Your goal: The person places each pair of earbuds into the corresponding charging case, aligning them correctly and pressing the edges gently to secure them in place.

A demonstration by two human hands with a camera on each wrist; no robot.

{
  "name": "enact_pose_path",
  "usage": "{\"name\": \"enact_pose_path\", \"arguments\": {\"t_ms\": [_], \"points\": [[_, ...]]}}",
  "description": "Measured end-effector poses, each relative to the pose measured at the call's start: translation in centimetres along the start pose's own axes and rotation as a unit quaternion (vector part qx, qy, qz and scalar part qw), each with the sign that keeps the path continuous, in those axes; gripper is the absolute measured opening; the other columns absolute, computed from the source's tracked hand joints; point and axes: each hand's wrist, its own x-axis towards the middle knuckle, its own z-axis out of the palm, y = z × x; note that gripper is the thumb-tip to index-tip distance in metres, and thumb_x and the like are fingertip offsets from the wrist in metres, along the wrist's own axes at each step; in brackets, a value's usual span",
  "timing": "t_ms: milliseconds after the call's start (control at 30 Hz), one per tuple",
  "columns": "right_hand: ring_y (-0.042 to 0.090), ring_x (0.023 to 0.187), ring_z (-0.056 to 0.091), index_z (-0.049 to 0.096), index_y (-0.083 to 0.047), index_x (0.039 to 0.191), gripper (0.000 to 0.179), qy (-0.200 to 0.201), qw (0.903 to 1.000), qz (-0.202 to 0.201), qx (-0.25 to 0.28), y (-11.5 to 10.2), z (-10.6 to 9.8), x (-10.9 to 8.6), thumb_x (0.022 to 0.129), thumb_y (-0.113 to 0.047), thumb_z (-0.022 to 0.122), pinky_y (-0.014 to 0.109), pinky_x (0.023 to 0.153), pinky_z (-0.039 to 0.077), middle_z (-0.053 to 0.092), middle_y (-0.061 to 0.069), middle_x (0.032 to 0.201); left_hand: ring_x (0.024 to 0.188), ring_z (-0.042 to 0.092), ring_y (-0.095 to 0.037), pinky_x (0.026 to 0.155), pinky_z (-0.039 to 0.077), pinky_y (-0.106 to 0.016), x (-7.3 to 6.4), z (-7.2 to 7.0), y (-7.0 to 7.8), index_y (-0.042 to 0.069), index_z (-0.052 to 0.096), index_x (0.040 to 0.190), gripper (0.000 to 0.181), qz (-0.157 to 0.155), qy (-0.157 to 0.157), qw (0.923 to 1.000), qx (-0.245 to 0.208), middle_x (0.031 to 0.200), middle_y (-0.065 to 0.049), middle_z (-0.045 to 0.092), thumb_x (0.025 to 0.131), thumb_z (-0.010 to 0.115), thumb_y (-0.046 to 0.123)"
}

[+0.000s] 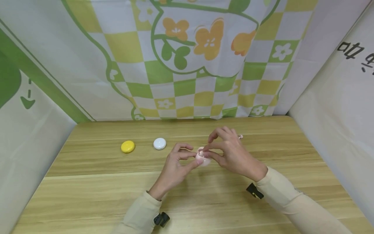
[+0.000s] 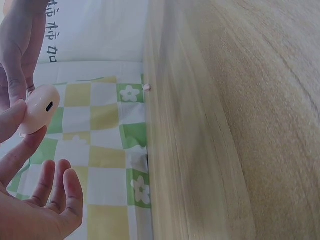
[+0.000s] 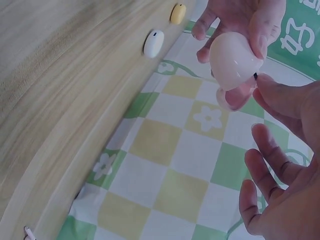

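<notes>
My left hand [image 1: 177, 164] holds a pink earbud charging case [image 3: 232, 60] between thumb and fingers, raised off the table. Its lid [image 3: 231, 99] hangs open, and the charging port shows in the left wrist view on the case [image 2: 42, 110]. At the case's opening, my right hand [image 1: 233, 157] pinches a small earbud with thumb and index finger; only a dark bit of it [image 3: 255, 76] shows, the rest being hidden by the fingertips. The right hand's other fingers [image 3: 267, 170] are bent loosely away from the case.
A white round case [image 1: 159, 143] and a yellow round case [image 1: 128, 146] lie left of the hands on the wooden table [image 1: 96, 195]. Beyond the right hand lies a small pink earbud [image 1: 241, 136]. A patterned cloth [image 1: 184, 87] hangs behind the table's far edge.
</notes>
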Motion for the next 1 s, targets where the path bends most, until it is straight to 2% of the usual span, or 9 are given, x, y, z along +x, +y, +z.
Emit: {"name": "enact_pose_path", "arguments": {"t_ms": [200,433,733,1000], "points": [[0.023,0.098,0.051,0.083,-0.016,0.087,0.011,0.004,0.9999,0.005,0.008,0.0,0.0,0.0,0.079,-0.021,0.089,0.046,0.087,0.037,0.061,0.001,0.099,0.119,0.052,-0.024,0.094,0.048,-0.047,-0.1,0.0,0.0,0.008,0.080,0.106,0.021,0.002,0.000,1.0000,-0.001,0.124,-0.003,0.055,0.089,0.080,0.020],[0.026,0.093,0.052,0.081,-0.012,0.084,0.016,0.045,0.9988,0.006,0.018,1.0,-0.2,-0.3,0.073,-0.014,0.093,0.047,0.084,0.037,0.061,0.003,0.094,0.118,0.053,-0.028,0.094,0.049,-0.048,0.0,-0.2,-0.2,0.003,0.079,0.105,0.022,-0.003,0.009,0.9999,-0.004,0.124,-0.005,0.056,0.089,0.081,0.016],[0.025,0.088,0.052,0.081,-0.009,0.090,0.019,0.055,0.9981,0.028,-0.001,3.2,-0.5,-1.4,0.074,-0.009,0.091,0.046,0.079,0.040,0.060,0.005,0.092,0.115,0.054,-0.027,0.093,0.049,-0.051,-0.1,-0.3,-0.3,0.000,0.079,0.105,0.022,-0.010,0.025,0.9996,-0.011,0.122,-0.008,0.057,0.089,0.080,0.016],[0.030,0.082,0.057,0.080,-0.001,0.095,0.025,0.056,0.9958,0.059,-0.041,6.2,-0.9,-2.7,0.074,-0.007,0.091,0.043,0.074,0.045,0.062,0.012,0.089,0.115,0.055,-0.026,0.093,0.050,-0.053,-0.1,-0.6,-0.2,-0.002,0.077,0.108,0.026,-0.020,0.035,0.9988,-0.027,0.123,-0.013,0.059,0.089,0.080,0.016]]}}
